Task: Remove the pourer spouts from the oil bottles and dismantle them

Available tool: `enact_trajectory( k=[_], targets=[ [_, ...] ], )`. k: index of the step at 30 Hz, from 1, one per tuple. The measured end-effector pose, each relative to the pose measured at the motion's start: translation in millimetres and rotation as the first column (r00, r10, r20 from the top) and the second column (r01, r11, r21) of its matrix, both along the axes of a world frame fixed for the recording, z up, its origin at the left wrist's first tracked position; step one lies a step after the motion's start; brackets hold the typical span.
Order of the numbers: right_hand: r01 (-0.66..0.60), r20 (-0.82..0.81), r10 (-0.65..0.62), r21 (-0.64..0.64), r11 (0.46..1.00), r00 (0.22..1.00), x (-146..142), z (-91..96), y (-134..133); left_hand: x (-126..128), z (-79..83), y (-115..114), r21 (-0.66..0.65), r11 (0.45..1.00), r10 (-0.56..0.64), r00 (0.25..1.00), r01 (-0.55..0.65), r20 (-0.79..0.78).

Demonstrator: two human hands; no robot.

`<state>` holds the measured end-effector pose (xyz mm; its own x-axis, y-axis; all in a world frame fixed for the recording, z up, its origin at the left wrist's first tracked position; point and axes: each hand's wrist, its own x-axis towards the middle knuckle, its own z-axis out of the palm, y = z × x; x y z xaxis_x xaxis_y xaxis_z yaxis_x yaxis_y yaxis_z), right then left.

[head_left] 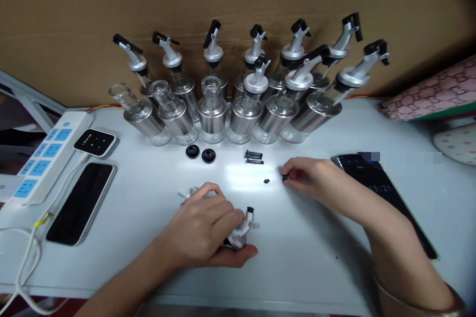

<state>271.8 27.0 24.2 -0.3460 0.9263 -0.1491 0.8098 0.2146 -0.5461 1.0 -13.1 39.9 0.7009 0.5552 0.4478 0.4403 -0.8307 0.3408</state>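
Note:
My left hand point(204, 228) is closed around a silver pour spout point(241, 232) with a small black tip and a clear tab on its side. Another silver piece point(189, 194) shows just beyond my left knuckles; whether it lies on the table or in the hand, I cannot tell. My right hand point(308, 176) pinches a small black part point(285, 177) at the table surface. To its left lies a tiny black ring point(267, 181). Several black pins point(255, 156) rest farther back, and two round black stoppers point(192, 151) lie to their left.
Several glass bottles with steel sleeves point(212, 111) stand in two rows at the back, many topped with spouts. A power strip point(48, 153), white hotspot device point(95, 142) and phone point(82, 203) are at left. Another phone point(386, 198) lies under my right forearm, near a pink patterned roll point(435, 90).

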Motion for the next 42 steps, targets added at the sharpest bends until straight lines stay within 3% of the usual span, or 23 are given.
enact_trajectory(
  k=[15, 34, 42],
  targets=[
    [-0.12, -0.077, 0.131, 0.136, 0.983, 0.988, -26.3, -2.5, -2.5, -0.8, 0.9, 0.9, 0.001, 1.0, -0.001, 1.0, 0.001, -0.003],
    [-0.186, -0.135, 0.2, 0.108, 0.977, 0.97, -28.8, -3.9, -5.7, -1.5, 0.2, -0.6, -0.008, 0.999, 0.047, 0.999, -0.047, -0.007],
    [-0.194, -0.1, 0.196, 0.032, 0.98, 0.975, -29.4, -0.9, -7.7, -0.7, 0.3, 0.7, -0.004, 0.995, 0.096, 0.995, -0.096, -0.03]
  ],
)
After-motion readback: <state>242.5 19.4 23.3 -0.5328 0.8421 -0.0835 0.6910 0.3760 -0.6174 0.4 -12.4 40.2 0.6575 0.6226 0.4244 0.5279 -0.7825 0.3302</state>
